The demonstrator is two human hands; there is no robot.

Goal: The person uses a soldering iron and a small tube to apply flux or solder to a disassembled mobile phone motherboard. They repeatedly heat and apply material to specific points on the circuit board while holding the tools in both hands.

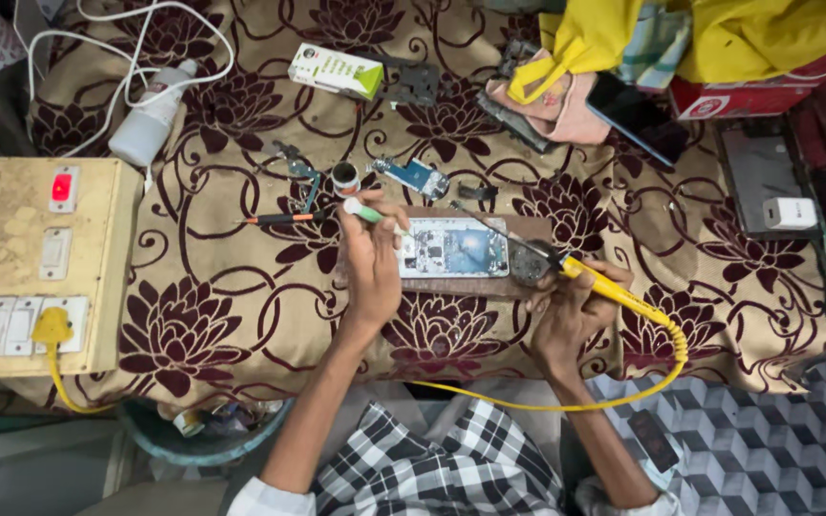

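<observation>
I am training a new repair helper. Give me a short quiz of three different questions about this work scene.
1. True or false: the right hand holds a yellow soldering iron.
2. Which tool does the left hand hold? A) green-handled tool B) white bottle C) scissors
3. Fill in: the opened phone lies on a ____-patterned cloth.

Key: 1 true; 2 A; 3 flower.

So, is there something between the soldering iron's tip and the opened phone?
Nothing visible. The soldering iron in the right hand reaches the opened phone from its right side; the left hand stays at the left end.
</observation>
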